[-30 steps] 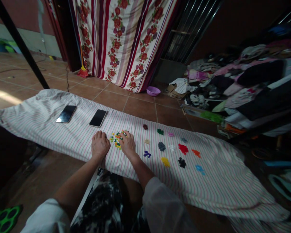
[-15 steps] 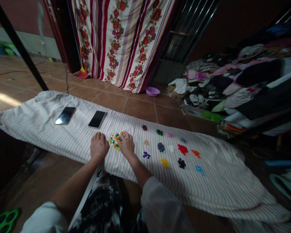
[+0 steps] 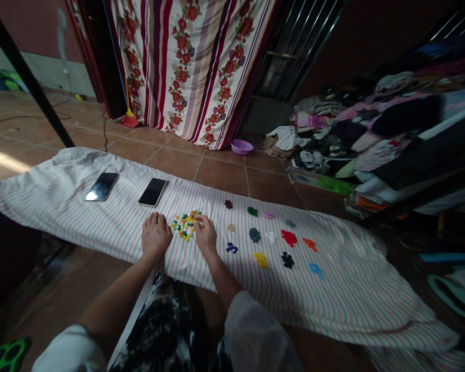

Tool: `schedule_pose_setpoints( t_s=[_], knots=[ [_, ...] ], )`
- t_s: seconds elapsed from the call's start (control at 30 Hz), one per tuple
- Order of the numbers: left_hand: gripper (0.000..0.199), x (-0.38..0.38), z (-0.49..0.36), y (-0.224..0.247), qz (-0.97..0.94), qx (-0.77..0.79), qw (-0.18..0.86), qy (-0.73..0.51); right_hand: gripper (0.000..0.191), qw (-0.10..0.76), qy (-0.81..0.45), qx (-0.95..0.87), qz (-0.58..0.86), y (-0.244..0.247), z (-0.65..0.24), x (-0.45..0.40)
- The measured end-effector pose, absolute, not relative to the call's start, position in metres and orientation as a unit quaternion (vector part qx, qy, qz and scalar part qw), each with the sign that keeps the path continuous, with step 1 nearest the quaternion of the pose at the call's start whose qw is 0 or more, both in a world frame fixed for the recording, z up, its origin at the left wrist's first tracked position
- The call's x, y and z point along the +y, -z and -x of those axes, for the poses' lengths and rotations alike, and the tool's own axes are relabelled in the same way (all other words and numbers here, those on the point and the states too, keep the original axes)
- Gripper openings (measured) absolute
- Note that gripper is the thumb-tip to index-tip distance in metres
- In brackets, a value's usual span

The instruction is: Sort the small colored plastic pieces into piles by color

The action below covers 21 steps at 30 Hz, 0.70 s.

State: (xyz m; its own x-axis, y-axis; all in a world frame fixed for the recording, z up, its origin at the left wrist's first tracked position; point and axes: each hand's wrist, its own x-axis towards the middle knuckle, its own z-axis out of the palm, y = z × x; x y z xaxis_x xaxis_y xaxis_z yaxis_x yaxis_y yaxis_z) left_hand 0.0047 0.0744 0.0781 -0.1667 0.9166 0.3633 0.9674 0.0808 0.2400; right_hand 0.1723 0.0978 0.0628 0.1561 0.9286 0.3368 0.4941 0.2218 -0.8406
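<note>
A loose, mixed pile of small pieces [image 3: 185, 227], in yellow, green, orange and white, lies on the striped cloth. My right hand [image 3: 205, 235] is at the pile's right edge, thumb and fingertips pinched together; whatever is between them is too small to make out. To the left of the pile my left hand [image 3: 156, 235] rests palm down on the cloth, fingers laid forward, holding nothing visible. Sorted little heaps spread to the right, among them purple pieces [image 3: 231, 248], beige pieces [image 3: 231, 227], dark grey pieces [image 3: 254, 235], yellow pieces [image 3: 261, 260] and red pieces [image 3: 289, 238].
Two phones, one [image 3: 153, 191] nearer and another [image 3: 102, 187] farther left, lie on the cloth-covered table [image 3: 333, 305]. Beyond it are a purple basin [image 3: 242, 147], a hanging floral curtain [image 3: 209, 67], a broom [image 3: 129, 119] and a big heap of clothes [image 3: 344, 124].
My right hand has drawn back slightly to the right, uncovering more of the mixed pile. My left hand stays in place on the cloth. The whole view has shifted a little.
</note>
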Motion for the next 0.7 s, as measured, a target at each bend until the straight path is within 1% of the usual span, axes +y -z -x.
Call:
schedule_pose_setpoints(
  t_s=[0.17, 0.47, 0.7],
  knots=[
    [0.031, 0.074, -0.005, -0.079, 0.644, -0.733, 0.062, 0.210, 0.022, 0.521, -0.240, -0.582, 0.577, -0.059, -0.173, 0.098],
    [0.030, 0.075, -0.004, -0.079, 0.644, -0.730, 0.066, 0.218, 0.029, 0.539, -0.272, -0.560, 0.567, -0.059, -0.178, 0.098],
    [0.031, 0.073, -0.004, -0.080, 0.650, -0.725, 0.072, 0.216, 0.025, 0.537, -0.226, -0.567, 0.582, -0.063, -0.190, 0.081]
  ],
)
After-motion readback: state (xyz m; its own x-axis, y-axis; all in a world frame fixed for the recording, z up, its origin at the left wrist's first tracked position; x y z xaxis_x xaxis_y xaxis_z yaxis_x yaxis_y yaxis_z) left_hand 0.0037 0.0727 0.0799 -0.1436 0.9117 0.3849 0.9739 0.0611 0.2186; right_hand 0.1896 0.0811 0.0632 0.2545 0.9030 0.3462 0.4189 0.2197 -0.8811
